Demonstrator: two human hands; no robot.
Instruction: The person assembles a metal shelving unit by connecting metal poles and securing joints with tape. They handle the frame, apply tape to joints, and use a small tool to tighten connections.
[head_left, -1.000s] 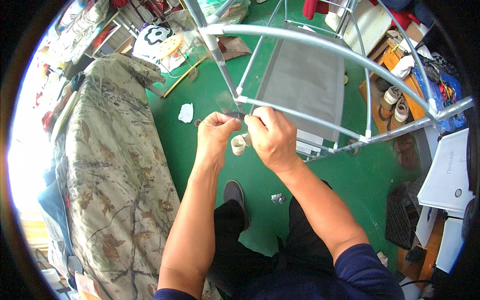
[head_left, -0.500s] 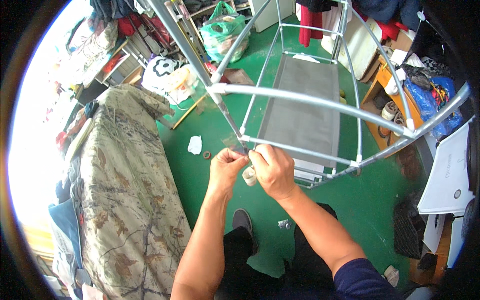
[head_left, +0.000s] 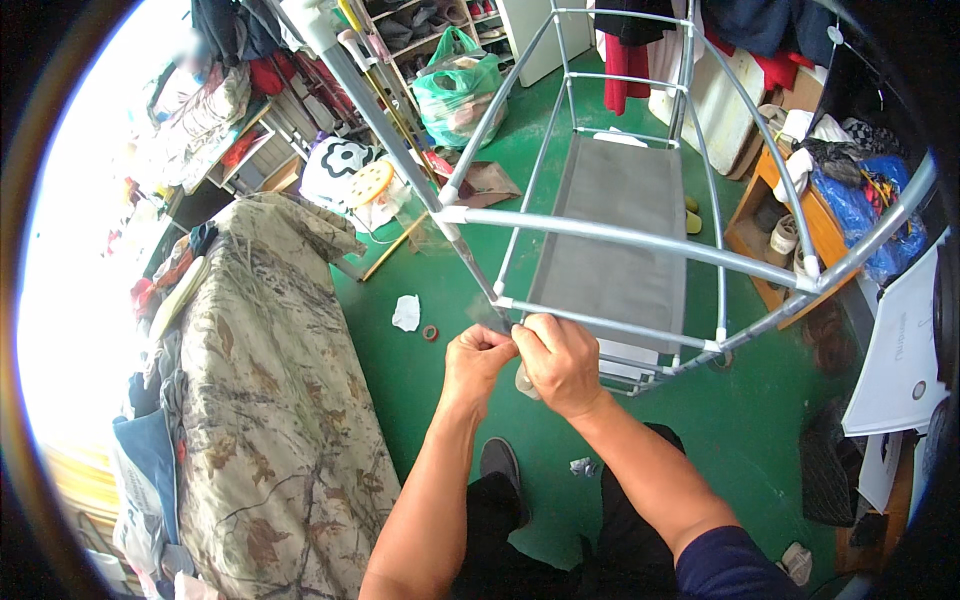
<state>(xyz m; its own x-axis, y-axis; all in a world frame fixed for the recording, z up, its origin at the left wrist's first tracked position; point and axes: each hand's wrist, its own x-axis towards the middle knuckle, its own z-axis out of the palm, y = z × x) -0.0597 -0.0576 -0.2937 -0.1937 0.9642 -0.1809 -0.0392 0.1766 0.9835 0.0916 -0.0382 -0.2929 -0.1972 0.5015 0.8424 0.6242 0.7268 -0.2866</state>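
At the near corner of the metal frame point(head_left: 620, 233), the left hand point(head_left: 478, 366) and right hand point(head_left: 560, 362) meet, thumbs and fingers pinched closed; what lies between them cannot be told. A whitish roll point(head_left: 526, 382) shows partly hidden beside the right hand.

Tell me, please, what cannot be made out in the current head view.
In the head view:
Whatever lies within the left hand and right hand: hidden by the grip itself.
Off-white roll: partly behind the right hand.
Grey frame: cut off by the top edge.
Green bag: contents blurred behind its plastic.
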